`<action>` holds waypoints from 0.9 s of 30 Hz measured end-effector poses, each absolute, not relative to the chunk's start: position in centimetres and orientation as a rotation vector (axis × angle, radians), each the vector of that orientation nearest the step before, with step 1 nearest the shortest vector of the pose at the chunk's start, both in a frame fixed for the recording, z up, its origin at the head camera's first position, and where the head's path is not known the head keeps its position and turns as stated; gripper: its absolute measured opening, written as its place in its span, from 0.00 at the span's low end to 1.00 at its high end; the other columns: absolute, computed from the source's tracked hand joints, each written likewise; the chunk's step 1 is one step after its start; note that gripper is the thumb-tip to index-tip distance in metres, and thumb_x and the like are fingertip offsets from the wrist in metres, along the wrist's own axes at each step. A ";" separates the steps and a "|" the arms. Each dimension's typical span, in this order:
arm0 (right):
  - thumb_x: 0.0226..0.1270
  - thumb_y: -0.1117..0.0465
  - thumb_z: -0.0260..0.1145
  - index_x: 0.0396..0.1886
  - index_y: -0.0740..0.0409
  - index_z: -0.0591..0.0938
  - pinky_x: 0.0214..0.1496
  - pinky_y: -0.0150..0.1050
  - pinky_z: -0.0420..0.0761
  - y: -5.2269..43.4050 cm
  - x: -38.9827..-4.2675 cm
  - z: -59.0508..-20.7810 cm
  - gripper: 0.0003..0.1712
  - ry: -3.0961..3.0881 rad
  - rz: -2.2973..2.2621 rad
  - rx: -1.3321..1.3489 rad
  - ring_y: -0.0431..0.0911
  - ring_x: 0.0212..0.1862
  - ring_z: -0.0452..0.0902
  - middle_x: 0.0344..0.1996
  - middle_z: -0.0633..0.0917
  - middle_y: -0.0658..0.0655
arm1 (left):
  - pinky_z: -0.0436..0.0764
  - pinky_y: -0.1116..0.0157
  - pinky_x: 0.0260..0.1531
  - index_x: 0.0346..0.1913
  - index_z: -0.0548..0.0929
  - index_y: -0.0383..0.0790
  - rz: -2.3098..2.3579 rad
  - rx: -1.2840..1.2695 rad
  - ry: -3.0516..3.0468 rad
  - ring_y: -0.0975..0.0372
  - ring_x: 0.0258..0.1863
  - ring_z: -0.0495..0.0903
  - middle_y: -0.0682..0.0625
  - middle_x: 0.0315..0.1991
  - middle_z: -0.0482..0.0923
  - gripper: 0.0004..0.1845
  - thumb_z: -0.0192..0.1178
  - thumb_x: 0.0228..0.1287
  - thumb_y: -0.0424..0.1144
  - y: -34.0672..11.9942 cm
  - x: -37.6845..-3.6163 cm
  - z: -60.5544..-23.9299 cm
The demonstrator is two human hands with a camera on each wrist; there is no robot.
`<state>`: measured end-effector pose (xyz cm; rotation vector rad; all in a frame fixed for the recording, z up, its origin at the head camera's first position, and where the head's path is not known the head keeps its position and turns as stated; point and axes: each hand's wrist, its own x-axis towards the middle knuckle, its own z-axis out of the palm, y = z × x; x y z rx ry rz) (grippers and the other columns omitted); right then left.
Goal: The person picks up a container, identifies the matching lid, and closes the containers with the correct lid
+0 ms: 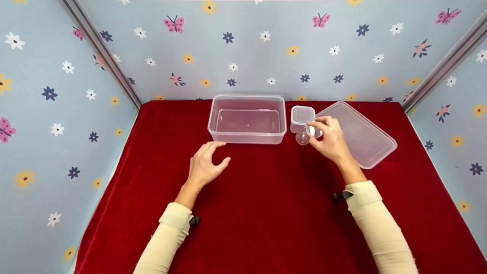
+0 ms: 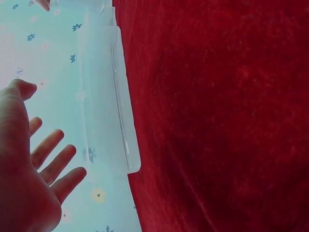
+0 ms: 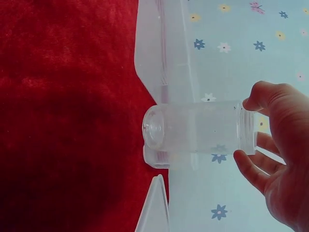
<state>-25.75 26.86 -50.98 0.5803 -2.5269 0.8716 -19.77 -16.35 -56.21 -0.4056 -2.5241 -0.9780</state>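
Observation:
My right hand [image 1: 319, 132] pinches a small clear round jar [image 1: 303, 136] by its open rim, just above the red cloth [image 1: 266, 198]. In the right wrist view the jar [image 3: 195, 128] is tilted on its side, with thumb and fingers of the right hand [image 3: 245, 130] curled round its mouth. It hangs in front of a small square lidded container [image 1: 302, 115]. My left hand [image 1: 214, 155] rests on the cloth with fingers relaxed, just short of the front left corner of a large clear rectangular tub [image 1: 247, 118]. The left hand [image 2: 43, 145] holds nothing beside the tub [image 2: 106, 96].
A big clear lid [image 1: 359, 133] lies flat on the cloth behind and to the right of my right hand. Flowered walls [image 1: 266, 49] close in the back and both sides. Bare red cloth runs from the hands to the near edge.

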 end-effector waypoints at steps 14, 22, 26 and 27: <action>0.64 0.69 0.76 0.57 0.64 0.92 0.65 0.68 0.80 26.5 -26.3 -51.8 0.20 -2.552 0.875 0.567 0.72 0.61 0.80 0.59 0.88 0.74 | 0.89 0.39 0.58 0.74 0.85 0.46 -1.052 -0.212 -2.505 0.45 0.70 0.86 0.45 0.71 0.87 0.32 0.69 0.73 0.55 -16.9 -20.3 -55.7; 0.67 0.68 0.77 0.57 0.64 0.92 0.69 0.68 0.81 26.3 -26.4 -51.7 0.18 -2.586 0.878 0.528 0.72 0.64 0.81 0.63 0.88 0.74 | 0.88 0.36 0.59 0.77 0.82 0.48 -1.121 -0.134 -2.476 0.43 0.73 0.84 0.43 0.75 0.84 0.33 0.62 0.76 0.59 -17.4 -21.0 -55.0; 0.68 0.68 0.76 0.58 0.65 0.91 0.73 0.68 0.80 26.2 -26.4 -51.6 0.19 -2.621 0.890 0.498 0.72 0.67 0.81 0.66 0.87 0.74 | 0.88 0.35 0.56 0.78 0.82 0.48 -1.189 -0.091 -2.462 0.42 0.72 0.85 0.43 0.74 0.85 0.34 0.57 0.77 0.60 -17.5 -21.2 -54.8; 0.68 0.68 0.76 0.58 0.65 0.91 0.74 0.68 0.80 26.2 -26.4 -51.6 0.19 -2.628 0.896 0.495 0.72 0.68 0.81 0.67 0.87 0.74 | 0.88 0.35 0.55 0.78 0.82 0.48 -1.204 -0.086 -2.466 0.41 0.71 0.86 0.43 0.74 0.84 0.34 0.56 0.77 0.60 -17.5 -21.3 -54.9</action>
